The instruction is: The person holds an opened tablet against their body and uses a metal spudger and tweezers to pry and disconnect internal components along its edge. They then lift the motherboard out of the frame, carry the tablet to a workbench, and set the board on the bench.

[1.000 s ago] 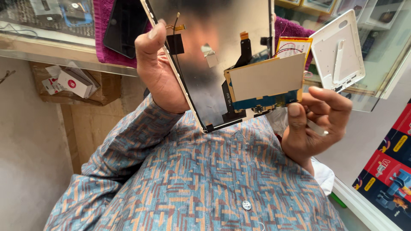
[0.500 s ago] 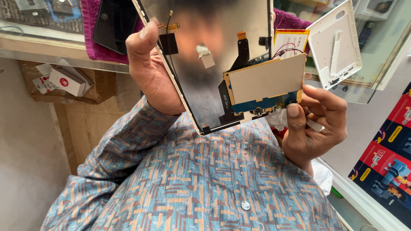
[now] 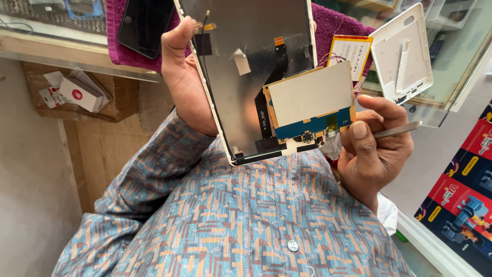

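- The person's patterned blue-and-orange shirt sleeve (image 3: 154, 174) is lying nearest the camera, running up toward the opened tablet.
- The opened white-framed tablet with its silvery metal back plate (image 3: 241, 77) is standing upright in front of the chest, long axis running up and down and leaning a little to the left at the top; every place below is given relative to it.
- The left hand (image 3: 187, 87) is clamping the tablet's left edge, thumb hooked over the rim near the top, fingers hidden behind the plate.
- The blue circuit board with a tan shield (image 3: 310, 105) is sitting at the tablet's lower right corner, connectors facing down.
- The right hand (image 3: 371, 149) is hovering just right of and below that corner, fingers curled shut around a slim steel tweezer (image 3: 397, 130); its thumb tip is touching or nearly touching the board's lower right edge, and I cannot tell which.
- The tweezer's visible end is pointing right, away from the tablet; the working tip is hidden inside the hand.
- The right hand is clearly the nearer one to the board.
- A flat yellow-edged battery pack (image 3: 351, 54) is hanging behind the tablet's upper right on thin wires.
- A white plastic back cover (image 3: 402, 51) is lying further right, on the glass surface (image 3: 451, 87).
- A dark phone (image 3: 144, 23) is resting on a magenta cloth (image 3: 115, 36) beyond the tablet's upper left.
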A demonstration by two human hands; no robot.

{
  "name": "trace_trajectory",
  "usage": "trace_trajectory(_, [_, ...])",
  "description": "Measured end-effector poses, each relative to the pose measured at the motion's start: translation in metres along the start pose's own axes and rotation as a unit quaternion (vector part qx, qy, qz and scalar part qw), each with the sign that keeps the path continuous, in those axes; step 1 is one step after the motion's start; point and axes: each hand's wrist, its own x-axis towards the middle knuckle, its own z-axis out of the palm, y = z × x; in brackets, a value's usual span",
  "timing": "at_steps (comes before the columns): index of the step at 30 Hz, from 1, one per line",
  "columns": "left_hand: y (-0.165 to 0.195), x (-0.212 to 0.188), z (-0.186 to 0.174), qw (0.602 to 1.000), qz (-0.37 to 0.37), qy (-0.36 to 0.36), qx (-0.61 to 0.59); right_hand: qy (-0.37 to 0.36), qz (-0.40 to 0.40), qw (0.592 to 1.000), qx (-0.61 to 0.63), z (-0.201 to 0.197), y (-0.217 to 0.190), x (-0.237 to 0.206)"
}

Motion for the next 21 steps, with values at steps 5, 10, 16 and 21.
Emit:
trace_trajectory(5, [0.006, 0.001, -0.015, 0.999, 0.000, 0.036, -0.011, -0.018, -0.012, 1.000, -0.015, 0.001, 0.001, 0.001])
trace_trajectory(10, [0.004, 0.001, -0.020, 0.999, 0.014, 0.042, 0.006, -0.023, -0.004, 0.999, -0.032, 0.000, 0.004, 0.003])
trace_trajectory(16, [0.003, 0.005, -0.012, 1.000, 0.012, 0.014, 0.019, -0.043, 0.044, 0.998, 0.006, -0.001, 0.010, 0.011])
trace_trajectory(21, [0.002, 0.005, -0.014, 0.999, 0.029, 0.026, 0.029, -0.059, 0.110, 0.991, 0.051, -0.001, 0.031, 0.028])
